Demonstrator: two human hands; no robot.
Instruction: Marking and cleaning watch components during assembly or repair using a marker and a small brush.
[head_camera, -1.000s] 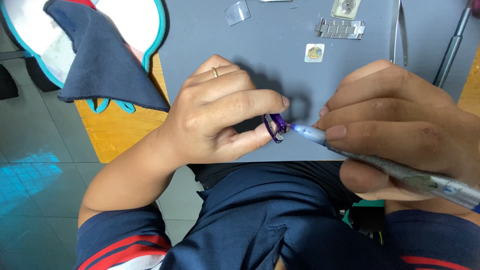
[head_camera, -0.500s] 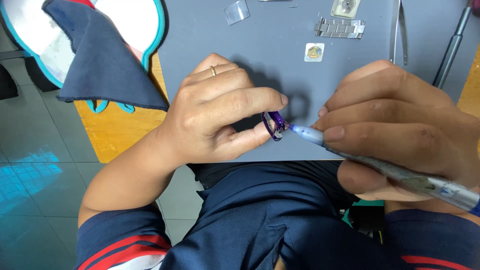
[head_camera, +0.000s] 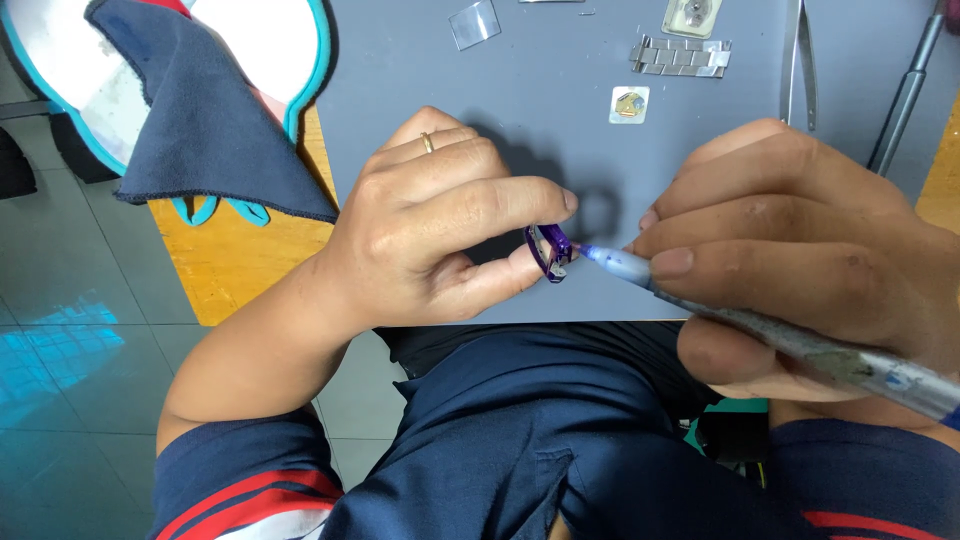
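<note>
My left hand (head_camera: 435, 230), with a gold ring on one finger, pinches a small purple ring-shaped part (head_camera: 550, 252) between thumb and forefinger just above the grey mat's (head_camera: 560, 120) near edge. My right hand (head_camera: 800, 250) grips a worn pen-like tool (head_camera: 790, 335) with a bluish tip. That tip touches the purple part from the right. Both hands hover over my lap at the table's front.
On the mat lie a metal watch-band piece (head_camera: 680, 55), a small square part (head_camera: 629, 104), a clear plastic bit (head_camera: 474, 23), tweezers (head_camera: 797, 60) and a grey rod tool (head_camera: 905, 95). A dark blue cloth (head_camera: 210, 130) drapes over a white, teal-rimmed object (head_camera: 270, 40) at the left.
</note>
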